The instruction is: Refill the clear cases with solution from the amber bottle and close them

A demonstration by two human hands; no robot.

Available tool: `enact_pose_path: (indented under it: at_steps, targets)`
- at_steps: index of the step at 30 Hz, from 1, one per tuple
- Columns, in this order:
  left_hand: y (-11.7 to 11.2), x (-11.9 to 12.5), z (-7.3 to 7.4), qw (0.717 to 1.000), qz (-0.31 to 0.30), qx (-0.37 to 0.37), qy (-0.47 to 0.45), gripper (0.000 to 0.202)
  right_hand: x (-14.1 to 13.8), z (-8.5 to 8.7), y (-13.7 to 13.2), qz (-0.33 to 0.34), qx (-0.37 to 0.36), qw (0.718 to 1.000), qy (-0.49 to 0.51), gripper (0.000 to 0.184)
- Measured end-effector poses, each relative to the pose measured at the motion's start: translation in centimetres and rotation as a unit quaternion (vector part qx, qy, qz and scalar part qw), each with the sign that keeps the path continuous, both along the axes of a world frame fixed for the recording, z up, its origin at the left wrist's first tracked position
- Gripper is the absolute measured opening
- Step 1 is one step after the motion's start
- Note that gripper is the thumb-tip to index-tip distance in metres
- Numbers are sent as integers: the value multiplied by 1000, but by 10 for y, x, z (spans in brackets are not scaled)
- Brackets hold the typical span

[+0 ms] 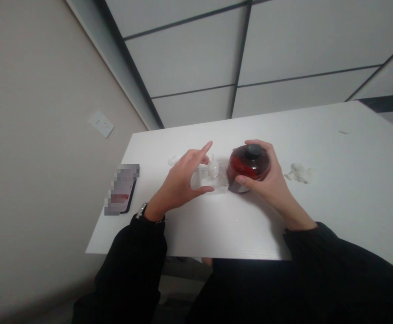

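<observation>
Fingers [255, 146] of our right hand [272, 189] wrap a round dark-red bottle [247, 168] with a black cap [253, 151], mid-frame. Our left hand [178, 180] hangs spread open over a clear plastic case [210, 180] just beside it on the white tabletop [318, 225].

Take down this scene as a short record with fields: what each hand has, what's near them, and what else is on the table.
Left hand: a left hand, open with fingers spread, at a clear plastic piece; contact unclear
Right hand: a right hand, wrapped around a round dark-red bottle
Bottle top: a dark cap
Left wrist: a watch
Table: a white table
Also on table: a phone, obscured; a crumpled white tissue; a small clear item
Wall: a white wall plate
</observation>
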State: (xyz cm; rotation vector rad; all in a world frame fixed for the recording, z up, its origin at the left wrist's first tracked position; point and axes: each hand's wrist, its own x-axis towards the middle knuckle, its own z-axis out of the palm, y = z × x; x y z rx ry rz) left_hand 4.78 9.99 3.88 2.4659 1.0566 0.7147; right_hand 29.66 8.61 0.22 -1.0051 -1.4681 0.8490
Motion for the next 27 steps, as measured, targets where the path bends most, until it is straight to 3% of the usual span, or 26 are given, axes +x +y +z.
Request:
enact_pose_path:
  at_steps: [16, 21, 27]
  targets:
    - [0, 0, -2, 1000, 16, -1, 2, 106, 0, -1, 1, 5, -3, 1000, 7, 80]
    - [0, 0, -2, 1000, -17, 10, -7, 105, 0, 1, 0, 2, -9, 1000, 6, 80]
    - [0, -1, -2, 1000, 8, 7, 4, 100, 0, 1, 0, -1, 0, 1000, 3, 79]
